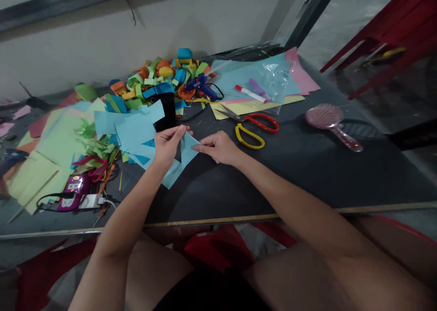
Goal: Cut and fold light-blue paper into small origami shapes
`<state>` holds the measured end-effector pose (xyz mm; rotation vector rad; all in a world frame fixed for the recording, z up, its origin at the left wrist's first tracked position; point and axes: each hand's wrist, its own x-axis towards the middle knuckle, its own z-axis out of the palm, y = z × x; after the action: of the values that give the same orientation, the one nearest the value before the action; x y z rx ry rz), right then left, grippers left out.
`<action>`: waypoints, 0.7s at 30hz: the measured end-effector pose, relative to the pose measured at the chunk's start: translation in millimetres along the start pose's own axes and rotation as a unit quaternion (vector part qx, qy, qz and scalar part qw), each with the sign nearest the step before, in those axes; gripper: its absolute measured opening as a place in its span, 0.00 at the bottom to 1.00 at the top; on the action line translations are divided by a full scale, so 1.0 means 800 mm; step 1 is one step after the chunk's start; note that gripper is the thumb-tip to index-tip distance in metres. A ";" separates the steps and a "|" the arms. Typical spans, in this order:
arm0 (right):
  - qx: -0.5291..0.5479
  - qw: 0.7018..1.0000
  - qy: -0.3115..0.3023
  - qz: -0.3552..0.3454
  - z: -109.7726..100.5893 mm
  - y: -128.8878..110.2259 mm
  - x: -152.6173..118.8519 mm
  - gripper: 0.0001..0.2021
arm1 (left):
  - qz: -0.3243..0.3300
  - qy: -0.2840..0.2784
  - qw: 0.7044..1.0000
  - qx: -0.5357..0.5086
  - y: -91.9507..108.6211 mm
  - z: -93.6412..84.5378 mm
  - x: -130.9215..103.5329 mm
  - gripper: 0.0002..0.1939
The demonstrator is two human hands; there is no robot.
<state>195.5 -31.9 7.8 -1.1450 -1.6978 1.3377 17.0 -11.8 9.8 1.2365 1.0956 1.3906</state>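
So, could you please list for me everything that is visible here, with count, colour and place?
Held paper: 1, light blue, between hands
Loose sheets: several, light blue, left of hands
Small paper pieces: uncountable, mixed colours, back
Glue gun: 1, blue, beside pieces
Scissors: 1, red and yellow handles, right of hands
Marker: 1, white and red, back right
Stacked sheets: several, blue, pink, yellow, back right
Hairbrush: 1, pink, right
Device: 1, purple, front left
Plug-like block: 1, white, beside device
Spread papers: several, mostly green and yellow, left
Table: 1, dark, underneath
Chair: 1, red, upper right
Left hand: 1, bare, on held paper
Right hand: 1, bare, on held paper
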 end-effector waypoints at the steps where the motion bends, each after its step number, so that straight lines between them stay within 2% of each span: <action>1: 0.004 1.000 -0.003 0.003 0.000 0.000 0.000 0.18 | 0.010 0.001 1.000 0.009 -0.001 0.000 0.000 0.19; 7: -0.014 1.000 -0.008 0.008 -0.001 0.003 0.002 0.18 | 0.068 0.016 0.995 0.064 -0.005 -0.005 0.000 0.13; 12: -0.015 0.999 -0.019 0.032 -0.006 0.011 0.007 0.18 | 0.134 -0.027 0.978 0.156 0.003 -0.010 -0.005 0.13; 15: -0.015 0.999 -0.026 0.044 -0.008 0.013 0.009 0.18 | 0.106 -0.060 0.987 0.109 0.008 -0.011 -0.001 0.15; 18: -0.052 0.997 0.000 0.052 -0.009 0.015 0.010 0.15 | 0.042 -0.119 0.991 0.032 0.008 -0.016 0.010 0.17; 21: -0.029 0.998 0.017 0.045 -0.009 0.018 0.010 0.15 | -0.024 -0.150 0.986 0.076 0.006 -0.020 0.017 0.22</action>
<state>201.8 -20.5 -4.4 -1.2845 -1.6879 1.3230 0.3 0.1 14.9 1.4653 1.0254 1.0581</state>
